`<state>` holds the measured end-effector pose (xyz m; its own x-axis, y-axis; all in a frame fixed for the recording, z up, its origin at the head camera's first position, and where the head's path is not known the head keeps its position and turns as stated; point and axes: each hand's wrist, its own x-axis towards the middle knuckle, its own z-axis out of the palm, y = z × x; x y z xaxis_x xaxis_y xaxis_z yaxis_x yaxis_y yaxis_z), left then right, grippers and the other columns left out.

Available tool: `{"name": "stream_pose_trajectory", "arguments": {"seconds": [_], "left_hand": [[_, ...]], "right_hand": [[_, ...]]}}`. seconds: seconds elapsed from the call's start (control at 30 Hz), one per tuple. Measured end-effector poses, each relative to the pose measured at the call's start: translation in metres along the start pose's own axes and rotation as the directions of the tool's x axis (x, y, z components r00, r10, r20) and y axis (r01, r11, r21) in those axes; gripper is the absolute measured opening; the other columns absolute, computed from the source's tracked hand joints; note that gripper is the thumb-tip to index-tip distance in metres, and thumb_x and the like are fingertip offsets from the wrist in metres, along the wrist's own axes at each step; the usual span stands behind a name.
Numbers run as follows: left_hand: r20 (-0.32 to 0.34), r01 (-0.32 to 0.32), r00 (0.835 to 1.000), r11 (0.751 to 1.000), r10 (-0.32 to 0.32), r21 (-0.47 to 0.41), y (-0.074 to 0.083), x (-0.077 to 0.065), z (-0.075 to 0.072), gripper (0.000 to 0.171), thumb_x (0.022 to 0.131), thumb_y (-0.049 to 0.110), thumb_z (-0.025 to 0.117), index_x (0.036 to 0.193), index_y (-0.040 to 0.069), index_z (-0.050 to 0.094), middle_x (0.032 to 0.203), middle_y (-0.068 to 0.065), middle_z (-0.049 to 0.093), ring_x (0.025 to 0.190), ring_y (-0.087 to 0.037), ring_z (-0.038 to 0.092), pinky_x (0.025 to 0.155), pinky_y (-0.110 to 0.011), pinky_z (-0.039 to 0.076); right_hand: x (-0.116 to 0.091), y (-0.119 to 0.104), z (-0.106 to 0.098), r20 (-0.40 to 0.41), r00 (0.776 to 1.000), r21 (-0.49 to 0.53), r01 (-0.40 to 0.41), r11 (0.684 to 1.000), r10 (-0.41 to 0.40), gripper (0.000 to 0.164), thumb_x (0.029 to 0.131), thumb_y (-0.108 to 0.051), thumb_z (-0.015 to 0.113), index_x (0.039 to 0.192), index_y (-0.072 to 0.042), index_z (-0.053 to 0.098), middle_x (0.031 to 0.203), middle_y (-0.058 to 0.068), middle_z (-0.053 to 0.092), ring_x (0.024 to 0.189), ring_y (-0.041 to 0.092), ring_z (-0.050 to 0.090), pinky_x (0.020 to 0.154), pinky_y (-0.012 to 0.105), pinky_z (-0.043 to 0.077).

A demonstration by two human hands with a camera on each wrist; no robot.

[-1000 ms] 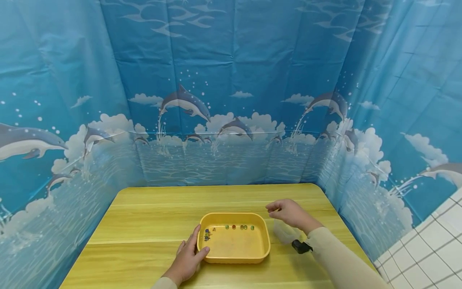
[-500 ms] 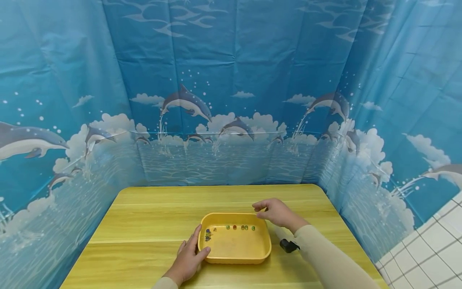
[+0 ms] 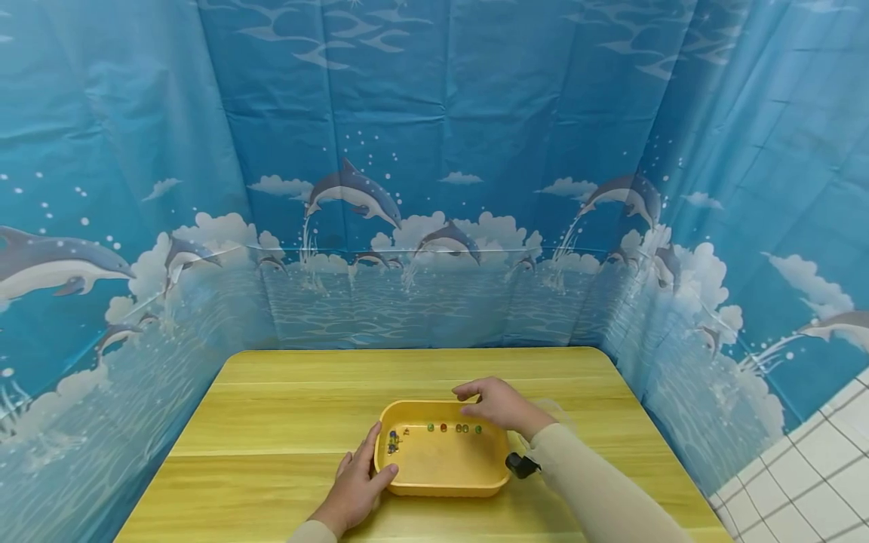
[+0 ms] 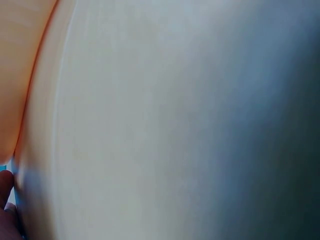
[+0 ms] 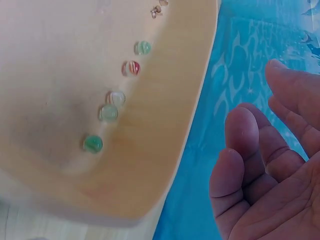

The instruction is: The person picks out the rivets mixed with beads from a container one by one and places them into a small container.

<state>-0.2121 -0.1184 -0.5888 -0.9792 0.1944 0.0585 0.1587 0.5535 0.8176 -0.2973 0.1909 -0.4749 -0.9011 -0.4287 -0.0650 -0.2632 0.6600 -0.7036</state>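
Note:
A yellow rectangular tray stands on the table. My left hand rests against its left side, fingers fairly straight along the outer wall and thumb at the near left rim. My right hand hovers at the tray's back right corner, its fingers loosely bent, nothing in them. Along the tray's back wall lie several glass marbles: a green one, a red-streaked one, a pale green one and others. Small blue and brassy metal pieces cluster at the left inside; their kind is too small to tell.
The yellow wood-patterned table reaches back to a blue dolphin curtain. A black wrist device sits by my right sleeve. White tiles show at the lower right. Pale blurred surfaces fill most of the left wrist view.
My right hand has moved left, from beyond the tray's right side to over its back right corner. The left hand, tray and marbles stay as they were.

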Motion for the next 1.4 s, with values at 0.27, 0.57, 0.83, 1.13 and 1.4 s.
{"name": "stream_pose_trajectory", "arguments": {"seconds": [0.27, 0.57, 0.83, 1.13, 1.4], "left_hand": [[-0.006, -0.002, 1.000, 1.000, 0.002, 0.011, -0.001, 0.000, 0.001, 0.080, 0.107, 0.044, 0.059, 0.171, 0.021, 0.017, 0.172, -0.016, 0.030, 0.159, -0.043, 0.030, 0.124, -0.073, 0.003], [-0.003, 0.000, 1.000, 1.000, 0.001, 0.014, -0.001, 0.000, 0.000, 0.080, 0.107, 0.045, 0.059, 0.170, 0.020, 0.018, 0.172, -0.016, 0.031, 0.158, -0.043, 0.030, 0.124, -0.073, 0.003], [0.004, -0.004, 1.000, 1.000, 0.004, 0.017, -0.002, 0.001, 0.000, 0.080, 0.107, 0.046, 0.058, 0.171, 0.020, 0.017, 0.172, -0.017, 0.031, 0.158, -0.043, 0.030, 0.123, -0.074, 0.002], [0.009, -0.001, 1.000, 1.000, 0.001, 0.010, -0.003, 0.001, 0.000, 0.080, 0.107, 0.046, 0.058, 0.171, 0.021, 0.017, 0.172, -0.017, 0.031, 0.158, -0.044, 0.030, 0.123, -0.075, 0.002], [0.013, -0.001, 1.000, 1.000, 0.001, 0.008, -0.003, 0.001, 0.000, 0.080, 0.107, 0.046, 0.058, 0.171, 0.021, 0.016, 0.172, -0.017, 0.031, 0.158, -0.043, 0.030, 0.123, -0.075, 0.002]], "right_hand": [[0.007, -0.008, 0.014, 0.025, 0.999, 0.026, 0.034, 0.999, -0.035, 0.040, 0.100, -0.018, 0.074, 0.139, -0.015, 0.070, 0.133, 0.011, 0.072, 0.122, 0.032, 0.067, 0.101, 0.054, 0.057], [0.017, -0.018, 0.028, 0.024, 0.999, 0.023, 0.034, 0.999, -0.035, 0.040, 0.099, -0.016, 0.074, 0.139, -0.014, 0.070, 0.133, 0.012, 0.073, 0.121, 0.032, 0.068, 0.100, 0.052, 0.058], [0.026, -0.025, 0.042, 0.057, 0.998, 0.089, 0.007, 0.996, -0.012, 0.042, 0.098, -0.013, 0.075, 0.138, -0.007, 0.069, 0.133, 0.019, 0.071, 0.088, 0.036, 0.073, 0.074, 0.046, 0.061], [0.036, -0.028, 0.058, 0.063, 0.998, 0.055, -0.026, 0.998, 0.023, 0.039, 0.096, -0.012, 0.076, 0.135, -0.011, 0.072, 0.132, 0.012, 0.073, 0.103, 0.023, 0.073, 0.082, 0.041, 0.063], [0.043, -0.028, 0.070, 0.044, 0.999, -0.030, -0.026, 0.999, 0.028, 0.036, 0.096, -0.014, 0.077, 0.132, -0.014, 0.075, 0.128, 0.007, 0.076, 0.123, 0.030, 0.069, 0.100, 0.048, 0.060]]}}
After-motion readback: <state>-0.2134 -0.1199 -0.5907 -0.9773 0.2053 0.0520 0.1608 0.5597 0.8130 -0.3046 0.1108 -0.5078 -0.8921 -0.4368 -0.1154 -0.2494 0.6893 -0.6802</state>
